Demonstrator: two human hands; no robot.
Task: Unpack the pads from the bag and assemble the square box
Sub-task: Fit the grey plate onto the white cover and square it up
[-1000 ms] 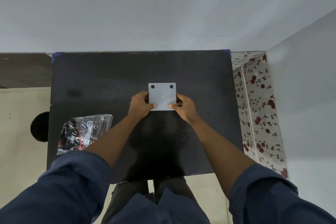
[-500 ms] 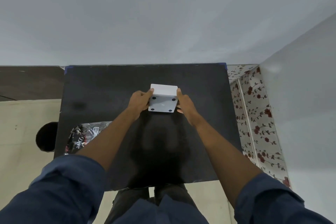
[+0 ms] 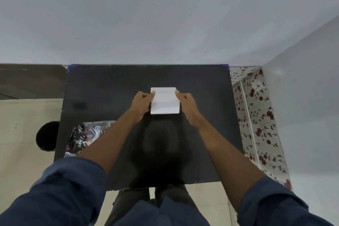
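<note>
A white square box [image 3: 164,100] is over the middle of the black table [image 3: 110,88], its top face up and a curved slot line near its far edge. My left hand [image 3: 142,102] grips its left side and my right hand [image 3: 185,101] grips its right side. A shiny black printed bag [image 3: 86,134] lies on the table at the near left, partly hidden by my left forearm. No loose pads are in view.
A light wall stands just behind the table's far edge. A flowered panel [image 3: 256,124] runs along the right side. A dark round object [image 3: 46,135] sits on the floor left of the table.
The box has been turned over: a second ago its underside with black dots faced me, now the plain top with the slot faces up. Both hands kept hold of it.
</note>
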